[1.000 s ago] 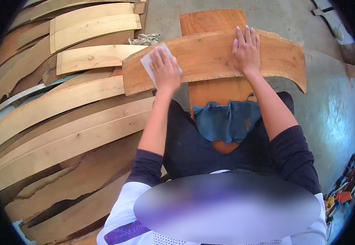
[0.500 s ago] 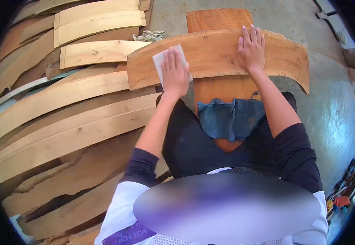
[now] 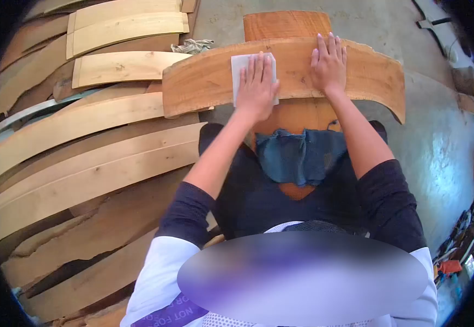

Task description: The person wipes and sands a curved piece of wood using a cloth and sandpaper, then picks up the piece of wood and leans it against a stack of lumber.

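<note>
A curved wooden plank (image 3: 204, 82) lies crosswise over an orange-brown board (image 3: 286, 26). My left hand (image 3: 257, 87) is flat on a white sheet (image 3: 240, 64), pressing it against the plank left of its middle; the fingers are stretched out and fairly close. To the right, my right hand (image 3: 329, 64) rests directly on the plank with its fingers spread and nothing held. A blue cloth (image 3: 299, 155) is draped over the board between my legs, below the plank.
Several long wooden planks (image 3: 95, 174) lie side by side on the left. A crumpled pale cloth (image 3: 194, 46) is beyond the plank's left end. Grey floor (image 3: 433, 141) shows on the right, with mixed clutter (image 3: 460, 245) at the lower right edge.
My left hand and the white sheet have slid right along the plank, from its left end toward the middle. My right hand has stayed at the same spot on the plank.
</note>
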Action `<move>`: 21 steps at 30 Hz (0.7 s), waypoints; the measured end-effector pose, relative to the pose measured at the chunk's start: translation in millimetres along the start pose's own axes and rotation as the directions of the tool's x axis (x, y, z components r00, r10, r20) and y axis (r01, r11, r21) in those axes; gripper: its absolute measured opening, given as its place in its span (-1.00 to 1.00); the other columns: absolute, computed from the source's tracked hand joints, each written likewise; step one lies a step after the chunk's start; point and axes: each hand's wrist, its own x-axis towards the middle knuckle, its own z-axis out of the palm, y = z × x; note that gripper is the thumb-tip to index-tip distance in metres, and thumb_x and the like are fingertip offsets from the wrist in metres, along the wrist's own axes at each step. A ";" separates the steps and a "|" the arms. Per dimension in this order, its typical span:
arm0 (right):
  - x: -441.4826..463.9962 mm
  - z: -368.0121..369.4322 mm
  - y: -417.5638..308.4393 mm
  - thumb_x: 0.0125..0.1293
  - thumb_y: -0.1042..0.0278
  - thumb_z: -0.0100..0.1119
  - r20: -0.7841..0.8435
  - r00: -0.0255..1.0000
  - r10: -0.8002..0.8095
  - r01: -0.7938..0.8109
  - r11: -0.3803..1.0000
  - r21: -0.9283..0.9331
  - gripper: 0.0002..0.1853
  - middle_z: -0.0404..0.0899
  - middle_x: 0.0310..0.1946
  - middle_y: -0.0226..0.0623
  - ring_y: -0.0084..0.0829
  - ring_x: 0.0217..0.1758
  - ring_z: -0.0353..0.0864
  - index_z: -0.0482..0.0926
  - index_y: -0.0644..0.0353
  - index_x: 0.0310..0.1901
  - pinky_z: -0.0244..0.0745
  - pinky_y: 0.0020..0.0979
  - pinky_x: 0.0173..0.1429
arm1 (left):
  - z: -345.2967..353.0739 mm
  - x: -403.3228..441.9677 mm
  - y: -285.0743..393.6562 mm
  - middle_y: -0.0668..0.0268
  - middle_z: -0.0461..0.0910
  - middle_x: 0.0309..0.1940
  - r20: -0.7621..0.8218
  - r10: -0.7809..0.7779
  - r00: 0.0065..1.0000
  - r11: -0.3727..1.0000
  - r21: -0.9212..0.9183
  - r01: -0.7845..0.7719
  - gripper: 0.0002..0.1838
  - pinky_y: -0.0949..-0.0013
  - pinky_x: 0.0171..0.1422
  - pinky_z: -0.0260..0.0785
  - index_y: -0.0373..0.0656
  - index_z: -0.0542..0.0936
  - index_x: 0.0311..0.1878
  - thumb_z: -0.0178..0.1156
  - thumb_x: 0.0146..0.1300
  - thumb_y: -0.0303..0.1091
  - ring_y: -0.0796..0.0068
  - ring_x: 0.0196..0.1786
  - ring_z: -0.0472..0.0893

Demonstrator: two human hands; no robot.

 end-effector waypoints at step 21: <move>0.1 -2.7 -2.7 0.48 0.11 -0.07 -0.023 1.000 0.016 -0.015 0.999 0.036 -0.46 0.28 0.50 0.00 -0.03 0.60 0.18 0.43 0.05 0.43 -0.03 0.00 0.66 | 9.1 30.1 40.4 0.02 -0.25 0.69 0.021 -0.038 0.999 0.999 -0.035 0.039 -0.20 -0.22 0.68 -0.27 -0.27 -0.13 0.65 -0.20 0.59 0.07 -0.07 0.71 -0.21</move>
